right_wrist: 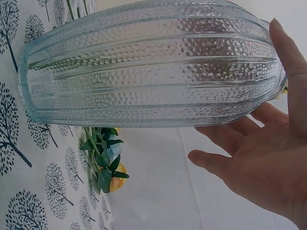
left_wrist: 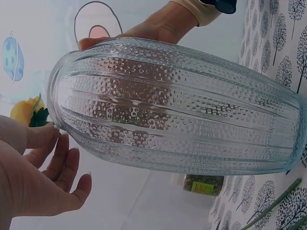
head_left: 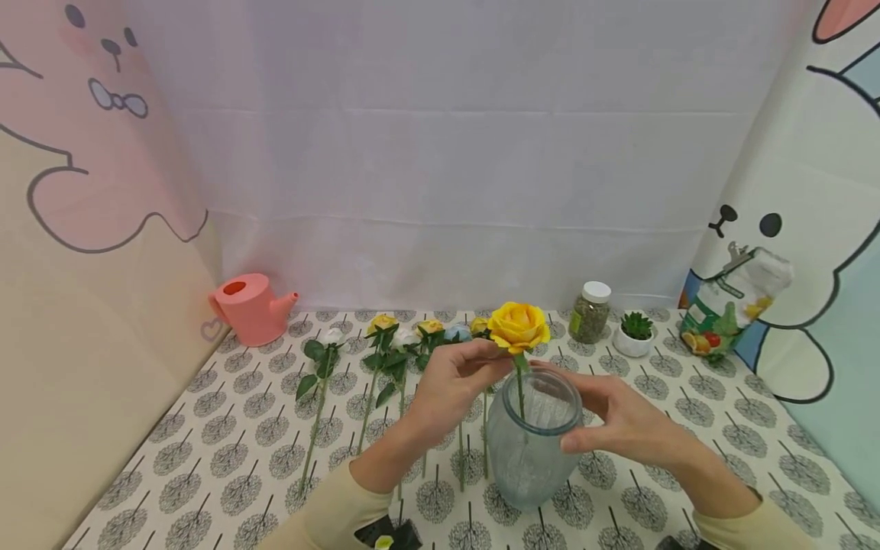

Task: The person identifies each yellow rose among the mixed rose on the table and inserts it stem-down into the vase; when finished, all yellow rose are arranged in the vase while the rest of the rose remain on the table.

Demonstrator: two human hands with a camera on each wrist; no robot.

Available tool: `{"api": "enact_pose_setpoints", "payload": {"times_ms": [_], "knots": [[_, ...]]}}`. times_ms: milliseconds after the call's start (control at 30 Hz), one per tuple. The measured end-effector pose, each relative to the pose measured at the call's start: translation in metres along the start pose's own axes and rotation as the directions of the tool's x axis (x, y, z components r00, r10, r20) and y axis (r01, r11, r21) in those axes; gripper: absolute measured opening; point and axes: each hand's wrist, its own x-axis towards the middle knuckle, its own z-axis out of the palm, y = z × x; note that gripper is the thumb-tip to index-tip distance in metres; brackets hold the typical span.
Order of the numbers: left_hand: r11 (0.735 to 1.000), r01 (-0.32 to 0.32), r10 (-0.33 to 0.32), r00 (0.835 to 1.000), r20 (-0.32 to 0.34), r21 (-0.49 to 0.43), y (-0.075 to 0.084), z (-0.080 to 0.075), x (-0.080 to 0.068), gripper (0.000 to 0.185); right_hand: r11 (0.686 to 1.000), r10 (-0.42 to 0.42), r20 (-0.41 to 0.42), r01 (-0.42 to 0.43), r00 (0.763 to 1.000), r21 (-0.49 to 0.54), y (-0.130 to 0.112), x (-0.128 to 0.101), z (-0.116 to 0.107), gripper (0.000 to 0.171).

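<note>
A yellow artificial rose [head_left: 519, 327] stands upright in the mouth of a ribbed, clear bluish glass vase [head_left: 532, 473], its green stem running down inside the glass. My left hand [head_left: 450, 389] pinches the rose just under the bloom, beside the rim; in the left wrist view that hand [left_wrist: 41, 172] has thumb and forefinger together, the other fingers loosely bent. On the vase's other side, my right hand [head_left: 629, 416] grips it near the rim, thumb in front and fingers behind. The right wrist view shows the right hand [right_wrist: 259, 148] around the vase's upper part.
Several roses lie behind and left of the vase, including a white rose [head_left: 333, 336] and a blue rose [head_left: 457, 333]. A pink watering can [head_left: 254, 309] stands back left. Back right are a jar [head_left: 589, 313], a small potted plant [head_left: 635, 336] and a printed bag [head_left: 736, 305].
</note>
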Motion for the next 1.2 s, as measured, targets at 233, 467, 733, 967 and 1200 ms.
{"api": "enact_pose_setpoints", "payload": {"times_ms": [233, 467, 733, 967, 1200], "knots": [[0.998, 0.024, -0.02, 0.997, -0.069, 0.056, -0.01, -0.021, -0.006, 0.023, 1.0, -0.007, -0.002, 0.007, 1.0, 0.029, -0.001, -0.001, 0.001, 0.07], [0.995, 0.021, 0.011, 0.949, -0.316, 0.097, -0.02, -0.065, 0.007, 0.021, 0.999, -0.018, 0.006, 0.018, 1.0, 0.041, 0.002, -0.001, 0.001, 0.072], [0.91, 0.225, 0.034, 0.797, -0.603, 0.348, -0.053, -0.147, 0.015, 0.022, 0.999, -0.006, 0.013, 0.006, 1.0, 0.05, 0.001, 0.0, 0.001, 0.07], [0.756, 0.437, -0.072, 0.794, -0.603, 0.486, -0.095, -0.175, 0.01, 0.021, 1.0, -0.015, 0.006, 0.015, 1.0, 0.014, 0.002, -0.001, 0.0, 0.07], [0.659, 0.504, -0.173, 0.824, -0.54, 0.558, -0.119, -0.182, 0.023, 0.021, 0.998, -0.009, 0.016, 0.009, 1.0, 0.056, 0.004, 0.0, 0.001, 0.07]]}}
